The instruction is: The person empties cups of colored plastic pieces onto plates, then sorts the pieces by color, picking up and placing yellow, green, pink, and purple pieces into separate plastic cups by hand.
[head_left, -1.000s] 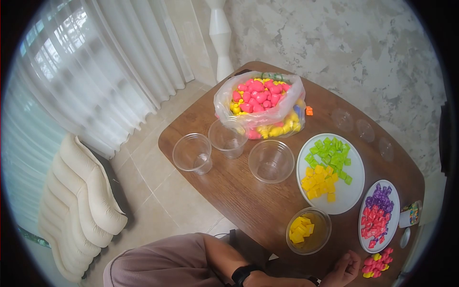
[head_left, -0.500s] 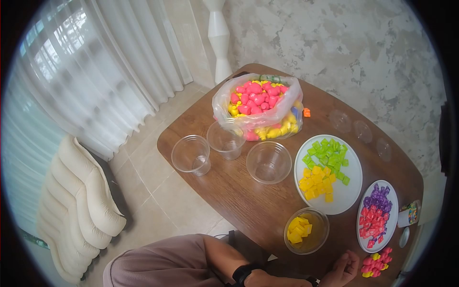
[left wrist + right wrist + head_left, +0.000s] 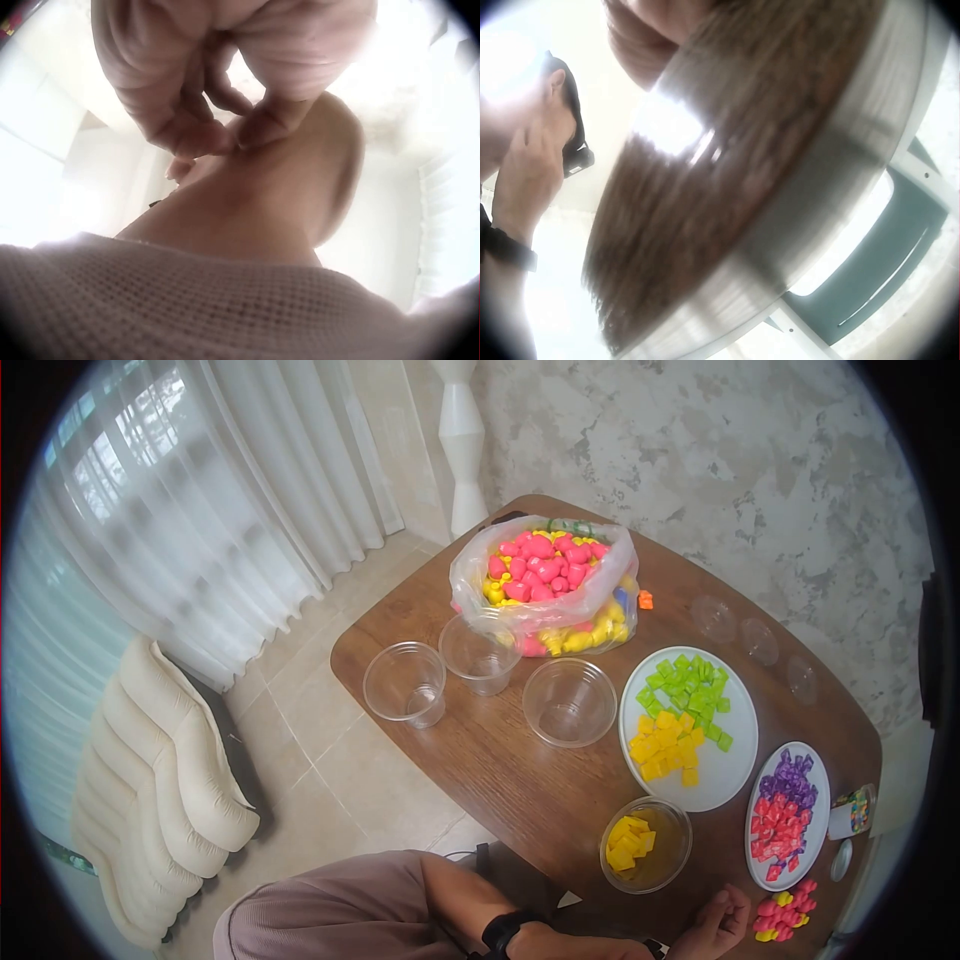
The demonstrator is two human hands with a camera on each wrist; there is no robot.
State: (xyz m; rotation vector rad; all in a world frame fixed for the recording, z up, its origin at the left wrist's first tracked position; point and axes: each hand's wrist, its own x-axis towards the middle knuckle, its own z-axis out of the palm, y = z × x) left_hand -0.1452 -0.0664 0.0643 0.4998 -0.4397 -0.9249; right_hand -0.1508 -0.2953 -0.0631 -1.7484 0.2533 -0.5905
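Note:
My right hand rests loosely curled at the table's near edge, with nothing seen in its grasp. It lies near a small pile of pink and yellow pieces and the clear cup of yellow squares. The right wrist view shows part of that hand above the blurred tabletop edge. My left hand is raised to my chin and neck, fingertips and thumb touching the skin. In the right wrist view the left hand appears against the face. Below the head view's frame, it is hidden there.
An open plastic bag of pink and yellow pieces stands at the back. Clear cups stand at left. A round plate holds green and yellow squares; an oval plate holds purple and pink wrapped pieces. A small jar stands at right.
The head view shifts slightly. Both hands and the things on the table stay where they were.

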